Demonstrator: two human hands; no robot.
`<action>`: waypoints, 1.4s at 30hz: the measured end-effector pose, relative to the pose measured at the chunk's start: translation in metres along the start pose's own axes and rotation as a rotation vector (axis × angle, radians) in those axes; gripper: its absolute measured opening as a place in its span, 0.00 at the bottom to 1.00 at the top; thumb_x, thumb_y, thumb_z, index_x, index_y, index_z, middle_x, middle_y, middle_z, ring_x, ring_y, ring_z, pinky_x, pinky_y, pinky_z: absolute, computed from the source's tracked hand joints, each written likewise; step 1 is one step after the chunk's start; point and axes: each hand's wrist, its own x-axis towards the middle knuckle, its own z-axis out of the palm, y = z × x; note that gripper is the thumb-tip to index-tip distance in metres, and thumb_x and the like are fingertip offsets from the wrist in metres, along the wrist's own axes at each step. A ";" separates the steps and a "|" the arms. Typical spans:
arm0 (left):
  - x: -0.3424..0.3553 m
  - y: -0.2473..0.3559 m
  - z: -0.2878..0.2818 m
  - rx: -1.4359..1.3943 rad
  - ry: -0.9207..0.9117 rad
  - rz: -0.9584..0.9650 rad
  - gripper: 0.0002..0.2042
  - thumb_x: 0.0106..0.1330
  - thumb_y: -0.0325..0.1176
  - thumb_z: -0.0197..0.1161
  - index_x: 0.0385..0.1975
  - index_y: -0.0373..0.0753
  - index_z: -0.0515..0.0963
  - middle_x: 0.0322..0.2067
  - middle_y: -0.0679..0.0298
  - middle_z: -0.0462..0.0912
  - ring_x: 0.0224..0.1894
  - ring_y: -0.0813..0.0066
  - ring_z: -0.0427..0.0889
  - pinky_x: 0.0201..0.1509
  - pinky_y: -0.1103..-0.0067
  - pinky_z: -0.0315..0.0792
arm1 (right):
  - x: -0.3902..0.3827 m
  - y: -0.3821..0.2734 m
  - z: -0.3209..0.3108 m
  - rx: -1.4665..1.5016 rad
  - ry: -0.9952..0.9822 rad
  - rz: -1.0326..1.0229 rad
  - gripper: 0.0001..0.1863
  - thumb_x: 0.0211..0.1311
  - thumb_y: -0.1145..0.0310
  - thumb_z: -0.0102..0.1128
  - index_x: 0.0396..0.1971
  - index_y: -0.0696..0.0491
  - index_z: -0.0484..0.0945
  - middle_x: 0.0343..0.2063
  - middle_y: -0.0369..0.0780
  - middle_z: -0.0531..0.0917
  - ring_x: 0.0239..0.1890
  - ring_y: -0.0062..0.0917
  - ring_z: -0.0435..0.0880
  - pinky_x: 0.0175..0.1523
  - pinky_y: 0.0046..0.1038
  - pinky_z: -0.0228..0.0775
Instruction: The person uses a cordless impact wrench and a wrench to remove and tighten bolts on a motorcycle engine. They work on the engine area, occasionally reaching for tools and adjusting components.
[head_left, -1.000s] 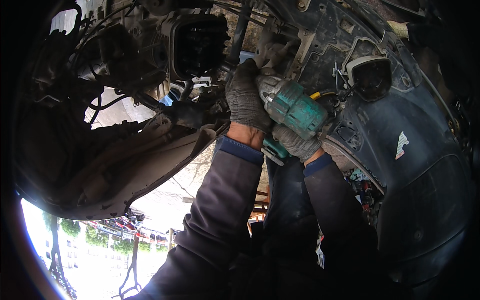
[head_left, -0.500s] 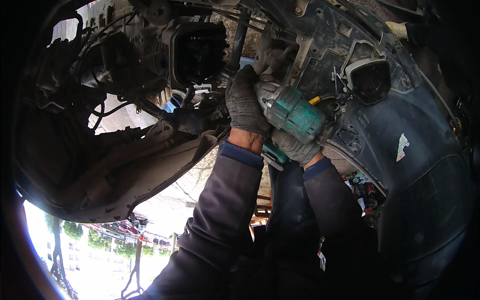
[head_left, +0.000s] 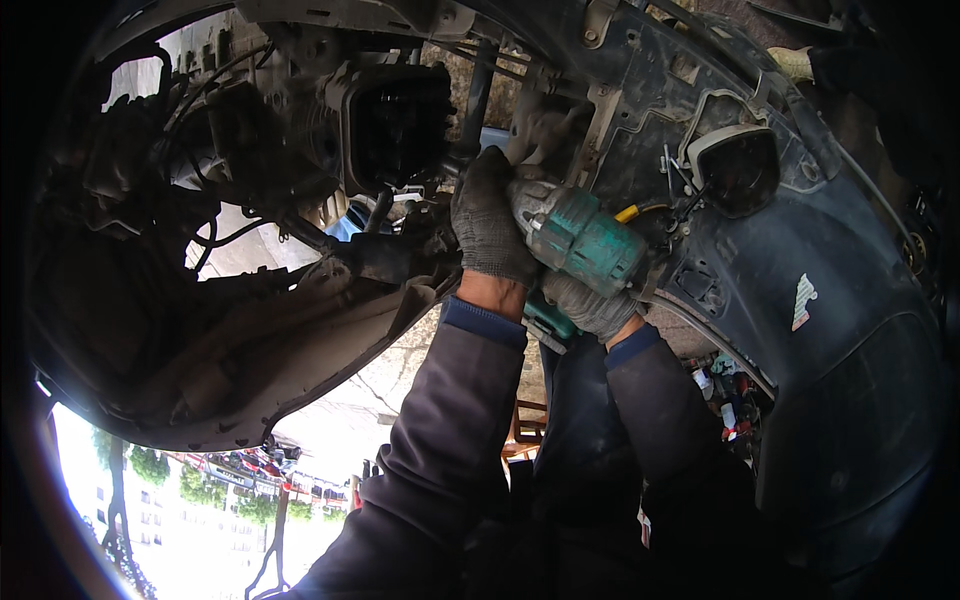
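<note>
Two gloved hands grip a teal power tool (head_left: 583, 238). Left hand (head_left: 487, 222) wraps its front; right hand (head_left: 590, 305) clamps the handle beneath a car's underside (head_left: 820, 230).

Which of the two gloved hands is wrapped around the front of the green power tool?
The left hand, in the darker glove, wraps the front of the green tool. The right hand, in a lighter grey glove, grips the handle underneath.
</note>
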 end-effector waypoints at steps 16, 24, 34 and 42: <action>-0.006 0.010 0.014 0.126 0.214 -0.053 0.14 0.68 0.42 0.58 0.34 0.36 0.78 0.29 0.60 0.82 0.31 0.69 0.80 0.38 0.76 0.74 | 0.008 -0.017 -0.022 1.402 -0.010 0.523 0.19 0.52 0.74 0.65 0.47 0.52 0.77 0.36 0.34 0.80 0.36 0.20 0.80 0.39 0.26 0.75; 0.000 0.006 0.017 0.271 0.323 0.080 0.13 0.63 0.40 0.60 0.28 0.33 0.78 0.24 0.60 0.80 0.25 0.69 0.78 0.32 0.75 0.72 | 0.010 -0.017 0.000 0.316 0.075 0.187 0.14 0.53 0.70 0.59 0.41 0.51 0.81 0.42 0.39 0.80 0.49 0.33 0.78 0.53 0.36 0.71; 0.001 0.001 0.008 0.413 0.288 0.223 0.14 0.66 0.40 0.58 0.31 0.32 0.77 0.26 0.61 0.81 0.28 0.71 0.79 0.35 0.74 0.71 | 0.004 -0.006 0.006 0.441 -0.013 0.280 0.10 0.56 0.68 0.57 0.36 0.51 0.83 0.44 0.41 0.80 0.49 0.36 0.78 0.54 0.39 0.70; 0.009 0.001 0.003 0.398 0.276 0.188 0.16 0.66 0.40 0.57 0.33 0.30 0.76 0.29 0.58 0.81 0.30 0.68 0.78 0.37 0.73 0.71 | 0.003 -0.005 0.004 0.717 -0.003 0.390 0.07 0.53 0.69 0.60 0.30 0.52 0.84 0.39 0.40 0.82 0.47 0.33 0.79 0.52 0.37 0.72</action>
